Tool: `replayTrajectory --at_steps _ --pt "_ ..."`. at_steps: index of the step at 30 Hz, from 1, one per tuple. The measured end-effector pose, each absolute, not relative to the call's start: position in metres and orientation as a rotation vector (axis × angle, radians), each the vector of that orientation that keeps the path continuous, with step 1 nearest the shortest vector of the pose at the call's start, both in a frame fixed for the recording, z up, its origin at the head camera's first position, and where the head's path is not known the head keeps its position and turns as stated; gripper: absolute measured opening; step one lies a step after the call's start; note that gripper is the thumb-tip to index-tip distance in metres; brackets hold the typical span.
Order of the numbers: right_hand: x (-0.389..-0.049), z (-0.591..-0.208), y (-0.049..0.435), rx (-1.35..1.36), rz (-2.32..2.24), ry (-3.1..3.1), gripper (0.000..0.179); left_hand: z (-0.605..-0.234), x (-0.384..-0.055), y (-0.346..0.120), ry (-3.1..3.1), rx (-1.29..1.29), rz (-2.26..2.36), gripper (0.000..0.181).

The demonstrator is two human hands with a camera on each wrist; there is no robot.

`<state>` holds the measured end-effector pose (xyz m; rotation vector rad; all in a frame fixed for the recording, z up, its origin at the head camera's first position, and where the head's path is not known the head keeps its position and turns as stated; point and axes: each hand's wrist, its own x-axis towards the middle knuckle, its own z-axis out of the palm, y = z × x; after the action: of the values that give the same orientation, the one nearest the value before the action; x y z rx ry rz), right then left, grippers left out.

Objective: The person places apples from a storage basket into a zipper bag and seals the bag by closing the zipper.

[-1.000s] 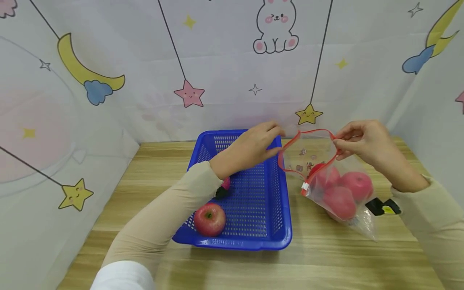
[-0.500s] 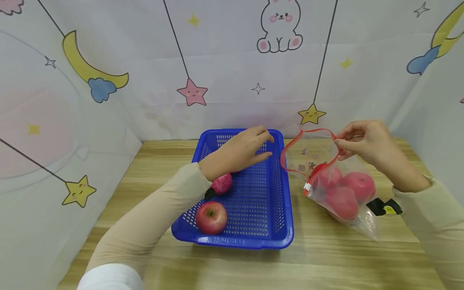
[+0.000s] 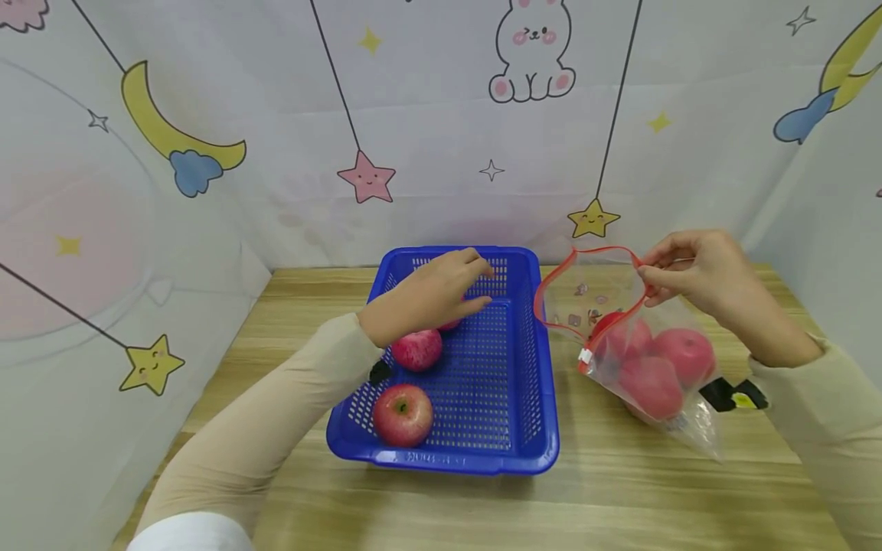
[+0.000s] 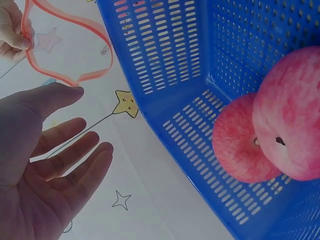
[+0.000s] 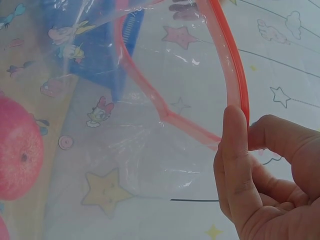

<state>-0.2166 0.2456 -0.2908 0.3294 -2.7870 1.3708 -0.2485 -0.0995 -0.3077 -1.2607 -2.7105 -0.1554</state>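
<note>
My left hand point(image 3: 441, 289) hovers over the blue basket point(image 3: 544, 383) with its fingers loosely spread and nothing in them. Below and beside it lie red apples: one point(image 3: 403, 415) at the front left corner, a second point(image 3: 417, 350) behind it, and a third point(image 3: 451, 324) partly hidden by the hand. Two apples point(image 4: 295, 115) show in the left wrist view. My right hand point(image 3: 703, 279) pinches the red-edged rim of a clear zip bag point(image 3: 586, 291), whose mouth gapes toward the basket. Several apples point(image 3: 651, 383) rest inside the bag.
Basket and bag stand side by side on a wood-grain table point(image 3: 441, 509). A white slider point(image 3: 585, 356) sits on the bag's red zip edge. Behind the table hangs a printed cloth point(image 3: 441, 207) with stars and a rabbit.
My left hand has drawn away from the bag's rim, moving left over the basket and uncovering more of the apples there. The right hand keeps its grip on the bag.
</note>
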Motion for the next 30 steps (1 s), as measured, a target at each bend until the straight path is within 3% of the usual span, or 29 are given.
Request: replayTrajectory --at_steps 30 --pt "-0.217 -0.293 0.247 0.337 1.441 -2.764 0.02 -0.312 -0.228 -0.129 -2.865 -1.251 -0.047 0.041"
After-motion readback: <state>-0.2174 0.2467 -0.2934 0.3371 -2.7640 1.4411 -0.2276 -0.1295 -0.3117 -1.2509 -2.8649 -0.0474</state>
